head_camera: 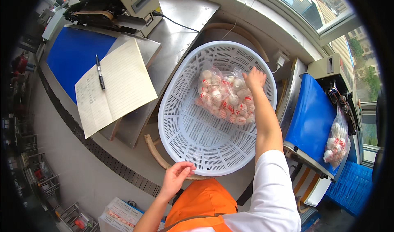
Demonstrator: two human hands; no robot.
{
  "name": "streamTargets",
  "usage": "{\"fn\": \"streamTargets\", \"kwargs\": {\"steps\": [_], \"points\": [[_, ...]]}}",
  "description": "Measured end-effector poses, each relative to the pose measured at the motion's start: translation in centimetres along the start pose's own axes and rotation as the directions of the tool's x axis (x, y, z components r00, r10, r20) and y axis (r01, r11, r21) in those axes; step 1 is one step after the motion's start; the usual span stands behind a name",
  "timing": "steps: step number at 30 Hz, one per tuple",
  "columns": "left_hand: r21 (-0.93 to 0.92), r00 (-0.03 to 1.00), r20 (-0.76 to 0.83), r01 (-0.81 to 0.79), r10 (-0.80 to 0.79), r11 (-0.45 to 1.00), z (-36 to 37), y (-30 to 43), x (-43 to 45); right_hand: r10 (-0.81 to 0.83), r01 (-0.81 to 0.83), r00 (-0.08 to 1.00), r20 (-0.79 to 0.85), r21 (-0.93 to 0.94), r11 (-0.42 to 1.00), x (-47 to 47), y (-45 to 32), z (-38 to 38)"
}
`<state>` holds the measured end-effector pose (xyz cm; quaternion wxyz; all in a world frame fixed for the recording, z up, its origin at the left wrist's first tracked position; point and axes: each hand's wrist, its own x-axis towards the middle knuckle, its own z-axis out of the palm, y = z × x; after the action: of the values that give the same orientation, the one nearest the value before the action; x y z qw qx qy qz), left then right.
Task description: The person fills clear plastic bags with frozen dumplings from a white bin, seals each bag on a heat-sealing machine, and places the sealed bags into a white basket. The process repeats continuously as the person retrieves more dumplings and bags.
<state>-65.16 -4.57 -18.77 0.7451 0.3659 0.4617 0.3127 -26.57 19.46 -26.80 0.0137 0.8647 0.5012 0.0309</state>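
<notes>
A large white slotted plastic basket (212, 158) stands before me. Clear plastic bags of round white food pieces (227, 99), with red printing, lie together against its far right side. My right hand (255, 78) reaches over the bags at their upper right edge; the fingers are bent, and whether they grip the plastic I cannot tell. My left hand (178, 176) is at the near rim of the basket, fingers loosely curled, holding nothing. Another filled bag (336, 142) rests upright on the blue conveyor belt (311, 115) at the right.
An open lined notebook (120, 81) with handwriting and a pen (100, 73) lies left, partly over another blue belt (80, 50). Sealing machines (138, 10) stand at upper left and right (332, 69). A blue crate (351, 186) is at lower right, a white crate (120, 215) at lower left.
</notes>
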Motion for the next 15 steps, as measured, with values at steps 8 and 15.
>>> {"fn": "streamTargets", "kwargs": {"steps": [8, 15], "points": [[-0.37, 0.929, -0.067, 0.316, -0.364, 0.874, 7.8, 0.5, 14.2, -0.1, -0.173, 0.963, 0.252, 0.854, 0.491, -19.6, -2.3, -3.5], [-0.368, 0.625, -0.515, 0.457, -0.587, 0.81, 3.3, -9.0, 15.2, -0.617, 0.215, 0.773, 0.148, 0.854, 0.474, -15.5, -5.5, -3.1]]}}
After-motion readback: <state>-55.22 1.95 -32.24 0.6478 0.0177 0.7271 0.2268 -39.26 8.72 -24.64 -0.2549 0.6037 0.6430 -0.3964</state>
